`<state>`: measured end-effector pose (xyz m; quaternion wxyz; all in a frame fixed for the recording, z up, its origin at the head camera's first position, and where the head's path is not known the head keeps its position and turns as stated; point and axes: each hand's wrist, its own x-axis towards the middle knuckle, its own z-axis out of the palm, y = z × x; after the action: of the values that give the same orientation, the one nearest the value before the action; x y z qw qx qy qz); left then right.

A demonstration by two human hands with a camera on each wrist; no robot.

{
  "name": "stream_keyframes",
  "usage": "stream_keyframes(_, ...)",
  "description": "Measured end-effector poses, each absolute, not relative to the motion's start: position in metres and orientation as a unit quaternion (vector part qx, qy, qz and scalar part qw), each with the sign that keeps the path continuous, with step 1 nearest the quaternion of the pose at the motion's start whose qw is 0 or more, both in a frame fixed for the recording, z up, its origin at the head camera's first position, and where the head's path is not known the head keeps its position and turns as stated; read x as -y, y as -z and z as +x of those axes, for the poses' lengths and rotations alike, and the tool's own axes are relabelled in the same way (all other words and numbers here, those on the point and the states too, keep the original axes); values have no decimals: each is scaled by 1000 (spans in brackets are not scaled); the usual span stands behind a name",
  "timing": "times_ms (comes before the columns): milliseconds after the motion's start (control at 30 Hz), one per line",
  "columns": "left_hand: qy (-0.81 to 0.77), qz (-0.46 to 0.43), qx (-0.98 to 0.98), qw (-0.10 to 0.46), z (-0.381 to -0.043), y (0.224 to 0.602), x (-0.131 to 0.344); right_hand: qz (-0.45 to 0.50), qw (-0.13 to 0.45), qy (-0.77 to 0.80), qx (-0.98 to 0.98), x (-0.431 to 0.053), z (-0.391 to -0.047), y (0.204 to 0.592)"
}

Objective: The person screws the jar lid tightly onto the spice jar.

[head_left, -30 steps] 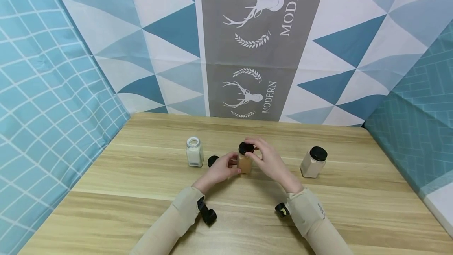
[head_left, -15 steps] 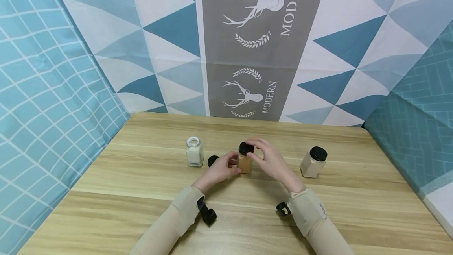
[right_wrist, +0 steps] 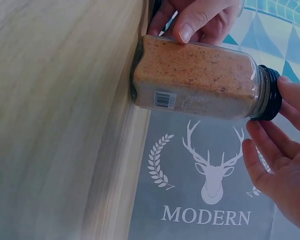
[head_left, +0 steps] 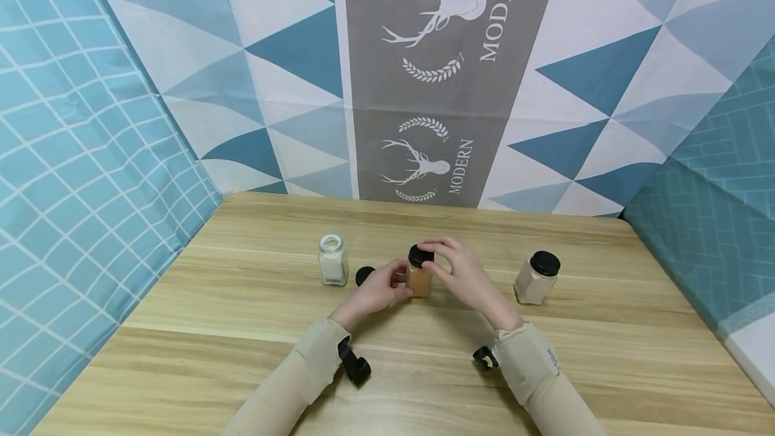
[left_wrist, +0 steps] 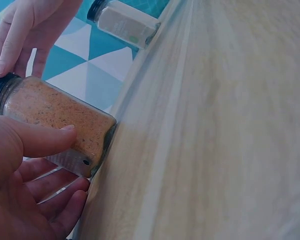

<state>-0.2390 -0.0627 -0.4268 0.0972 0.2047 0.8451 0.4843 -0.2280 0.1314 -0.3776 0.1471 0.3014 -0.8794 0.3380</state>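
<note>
A glass spice jar (head_left: pixel 419 282) of orange-brown, speckled seasoning stands upright on the wooden table. My left hand (head_left: pixel 378 287) holds its body from the left; in the left wrist view the thumb (left_wrist: pixel 50 140) lies across the glass, with the other fingers behind. The jar's black lid (right_wrist: pixel 273 94) sits on its neck. From the right, my right hand (head_left: pixel 465 276) pinches this lid between thumb and fingers. The right wrist view shows a barcode label (right_wrist: pixel 165 99) low on one side of the jar.
Left of the hands stands an uncapped jar (head_left: pixel 334 266) of white powder. A loose black lid (head_left: pixel 364 275) lies beside it, partly behind my left hand. At right is a capped jar (head_left: pixel 533 286) of pale powder. Patterned cloth (head_left: pixel 303 86) hangs behind the table (head_left: pixel 242 301).
My right hand's fingers have shifted slightly around the black lid. The left hand and the spice jar stay in place.
</note>
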Motion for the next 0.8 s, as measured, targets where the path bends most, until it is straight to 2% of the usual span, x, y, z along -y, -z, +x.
stream_keyframes(800,-495,212,-838,88,-239,427,63,284,141,-329,890,-139,-227,374)
